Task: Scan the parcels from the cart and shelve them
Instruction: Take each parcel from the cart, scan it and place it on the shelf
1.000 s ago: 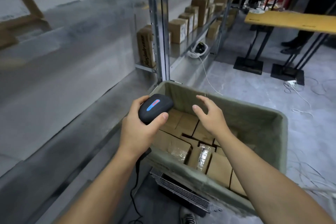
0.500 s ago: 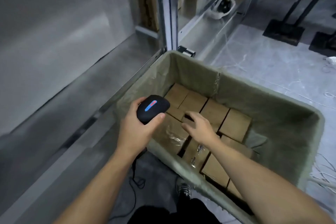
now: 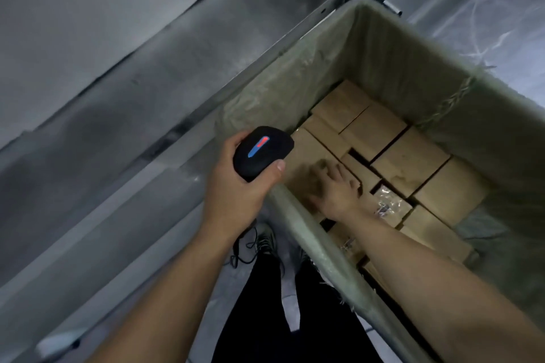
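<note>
Parcels [image 3: 411,158] pack the floor of the cart [image 3: 383,47] edge to edge, with only narrow dark gaps between them. Right hand [image 3: 334,190] is inside by the near rim, blurred on one of them, grip unreadable. Left hand [image 3: 236,194] wraps the barcode scanner [image 3: 261,153] above the cart's near-left corner.

One cart [image 3: 383,47] standing, about ten cardboard parcels [image 3: 410,156] lying inside it, one scanner [image 3: 262,153] hovering just beside its rim
</note>
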`<state>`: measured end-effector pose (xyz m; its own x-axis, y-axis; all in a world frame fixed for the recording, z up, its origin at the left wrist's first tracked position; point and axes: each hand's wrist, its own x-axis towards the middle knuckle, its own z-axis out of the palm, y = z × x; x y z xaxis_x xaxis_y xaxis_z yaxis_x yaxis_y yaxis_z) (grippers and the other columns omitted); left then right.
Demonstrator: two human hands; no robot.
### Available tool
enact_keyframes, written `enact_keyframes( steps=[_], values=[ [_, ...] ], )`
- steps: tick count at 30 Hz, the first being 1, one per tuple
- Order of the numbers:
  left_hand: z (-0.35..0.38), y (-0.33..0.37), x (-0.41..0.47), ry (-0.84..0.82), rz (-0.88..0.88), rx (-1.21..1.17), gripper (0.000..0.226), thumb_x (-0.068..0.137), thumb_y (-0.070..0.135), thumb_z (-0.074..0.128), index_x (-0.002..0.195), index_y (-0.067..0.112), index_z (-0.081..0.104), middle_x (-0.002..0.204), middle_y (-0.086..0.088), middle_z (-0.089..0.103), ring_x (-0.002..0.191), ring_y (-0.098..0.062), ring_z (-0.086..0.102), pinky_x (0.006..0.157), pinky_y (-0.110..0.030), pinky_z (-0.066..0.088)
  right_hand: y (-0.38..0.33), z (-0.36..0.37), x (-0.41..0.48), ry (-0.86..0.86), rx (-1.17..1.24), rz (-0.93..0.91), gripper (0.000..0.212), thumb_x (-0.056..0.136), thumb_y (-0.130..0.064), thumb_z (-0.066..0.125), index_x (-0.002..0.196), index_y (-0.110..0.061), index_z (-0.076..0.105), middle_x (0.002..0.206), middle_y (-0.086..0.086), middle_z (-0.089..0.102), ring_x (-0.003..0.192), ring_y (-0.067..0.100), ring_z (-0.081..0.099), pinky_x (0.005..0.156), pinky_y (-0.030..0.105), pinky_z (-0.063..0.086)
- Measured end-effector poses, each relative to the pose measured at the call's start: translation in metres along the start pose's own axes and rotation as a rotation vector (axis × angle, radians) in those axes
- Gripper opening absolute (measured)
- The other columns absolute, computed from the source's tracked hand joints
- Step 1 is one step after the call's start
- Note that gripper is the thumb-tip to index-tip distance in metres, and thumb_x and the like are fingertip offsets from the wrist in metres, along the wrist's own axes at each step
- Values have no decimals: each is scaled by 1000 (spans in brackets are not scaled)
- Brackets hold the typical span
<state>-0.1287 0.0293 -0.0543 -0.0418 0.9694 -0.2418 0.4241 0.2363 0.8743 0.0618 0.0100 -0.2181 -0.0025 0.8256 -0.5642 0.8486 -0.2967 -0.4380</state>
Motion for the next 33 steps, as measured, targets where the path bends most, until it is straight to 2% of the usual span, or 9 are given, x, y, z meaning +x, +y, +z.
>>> enact_keyframes(
  steps=[6,11,13,17,21,23,28,31,33],
  values=[
    [-4,-7,5,-12,-27,-21,55,80,33,85,125,41,55,109,30,67,99,-1,69,85,-46,62,-1,1,11,-50,-44,126,106,82,-65,67,155,-47,-7,164,1,-27,150,35,-26,118,70,3],
    [-6,-9,6,-28,-39,-30,51,72,43,81,117,49,55,108,31,67,96,-3,70,84,-45,62,-3,-6,20,-29,-31,233,121,76,-65,74,153,-49,-18,161,5,-36,146,39,-32,114,75,-1],
    [-7,-11,6,-30,-40,-36,51,71,44,80,116,49,55,108,32,67,96,-2,70,85,-46,62,-1,-3,24,-5,-53,258,121,78,-62,74,152,-48,-20,160,7,-37,146,41,-32,112,77,-2],
    [-7,-17,5,-31,-39,-43,53,68,49,81,114,49,56,107,31,68,95,-7,72,85,-47,62,-1,2,26,47,-72,276,113,86,-40,74,154,-45,-16,161,9,-33,146,43,-30,112,78,1],
    [-6,-20,4,-38,-43,-52,53,64,56,78,112,52,55,106,33,67,93,-12,73,86,-47,61,-2,-2,19,70,-54,225,101,86,-38,72,154,-44,-2,165,12,-22,148,46,-22,111,78,1],
    [-6,-20,3,-45,-42,-58,51,66,54,79,111,53,55,106,31,68,91,-13,73,85,-45,62,0,-9,16,82,-13,197,96,87,-39,70,154,-48,1,166,11,-13,150,45,-15,112,78,7],
    [-3,-17,-2,-64,-39,-80,46,71,45,78,110,52,55,105,30,68,86,-14,72,81,-35,61,13,-32,6,129,116,63,85,95,-37,60,150,-62,1,166,12,11,152,40,10,117,65,23],
    [0,-15,-3,-70,-37,-96,49,70,46,79,113,51,56,105,25,69,86,-14,73,79,-34,61,16,-45,-2,171,159,-1,68,101,-29,54,154,-51,17,164,17,20,148,39,26,119,44,30],
    [2,-12,-3,-71,-31,-104,52,68,50,80,114,50,57,104,18,71,86,-15,73,80,-36,61,19,-53,-8,216,182,-9,59,103,-23,50,155,-40,29,163,16,24,147,36,31,117,32,28]
  ],
)
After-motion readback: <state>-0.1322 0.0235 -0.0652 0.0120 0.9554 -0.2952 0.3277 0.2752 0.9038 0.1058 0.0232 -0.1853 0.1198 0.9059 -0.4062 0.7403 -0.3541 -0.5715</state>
